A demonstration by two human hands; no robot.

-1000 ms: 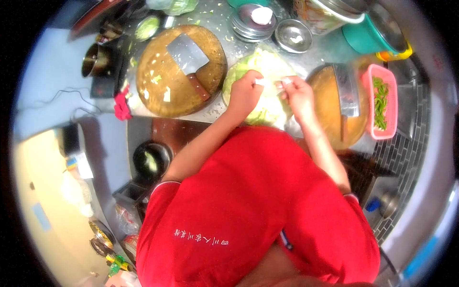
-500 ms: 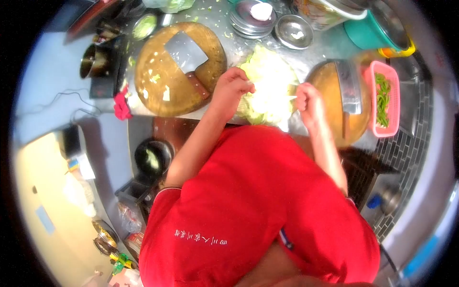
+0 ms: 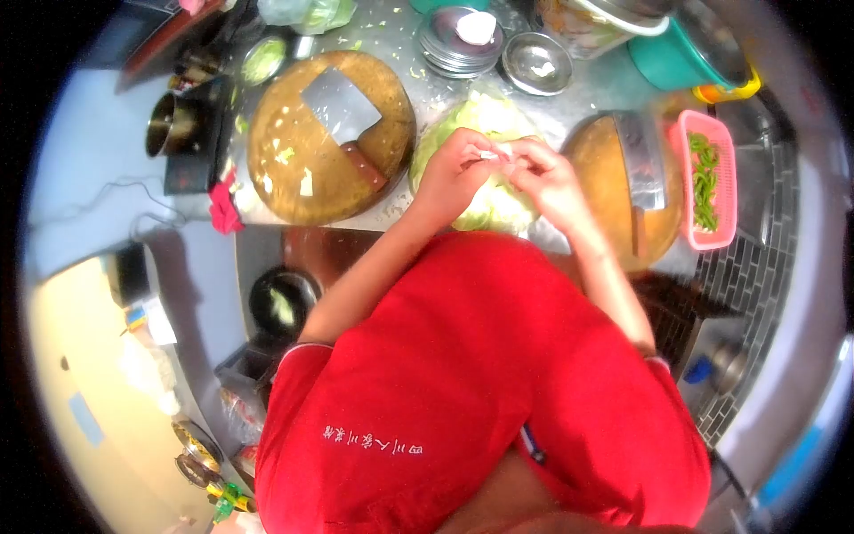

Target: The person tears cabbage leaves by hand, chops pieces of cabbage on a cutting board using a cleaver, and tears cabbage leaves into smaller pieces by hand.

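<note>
A clear plastic bag of pale green cabbage (image 3: 480, 116) lies at the counter's front edge, between two round wooden boards. Above it, my left hand (image 3: 454, 178) is closed, pinching a thin white twisted strip that looks like the bag's end. My right hand (image 3: 550, 182) meets it from the other side, its fingers pinched on the same strip. Both hands hide the middle of the bag. On the left chopping board (image 3: 276, 173) rests a cleaver (image 3: 342, 105) among cabbage scraps. Another cleaver (image 3: 642, 160) lies on the right chopping board (image 3: 598, 182).
A pink basket (image 3: 730, 182) of green peppers stands at the right. Stacked metal plates (image 3: 458, 58), a metal bowl (image 3: 537, 64) and a teal tub (image 3: 680, 58) line the back. A red cloth (image 3: 223, 209) hangs at the left edge; a black wok (image 3: 283, 298) sits lower down.
My hands have come together over the bag; the right hand moved left to meet the left hand, which shifted slightly right. The whole view has shifted a little.
</note>
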